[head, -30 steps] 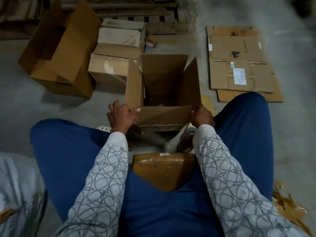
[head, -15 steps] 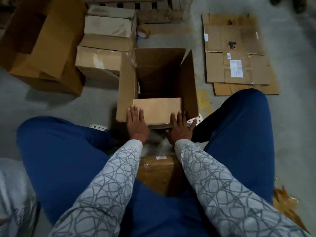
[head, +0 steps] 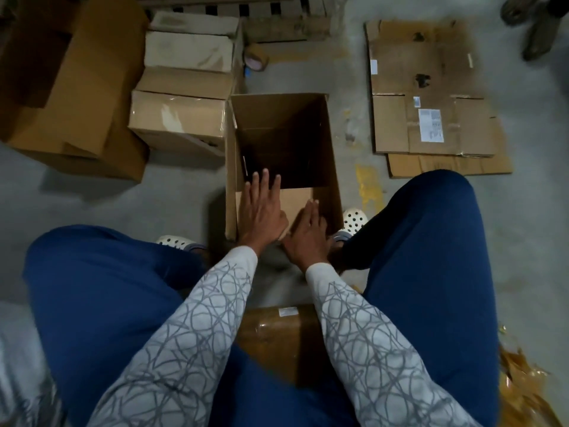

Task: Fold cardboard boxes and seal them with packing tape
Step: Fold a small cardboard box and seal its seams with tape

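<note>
The left grip (head: 262, 212) and right grip (head: 308, 238) reach forward, fingers straight.

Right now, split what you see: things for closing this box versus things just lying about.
In use: open cardboard box, its near flap, left hand, right hand, packing tape roll.
Lying about: sealed boxes, flattened cardboard sheets, wooden pallet.

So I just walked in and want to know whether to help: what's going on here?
A seated person is folding a box that stands open on the floor between their feet. The left hand and right hand both lie flat, fingers straight, on the near flap, which is turned in over the opening. The other flaps stand up. Nothing is taped yet: the tape roll lies untouched beyond the box. Flat cardboard lies to the right.
</note>
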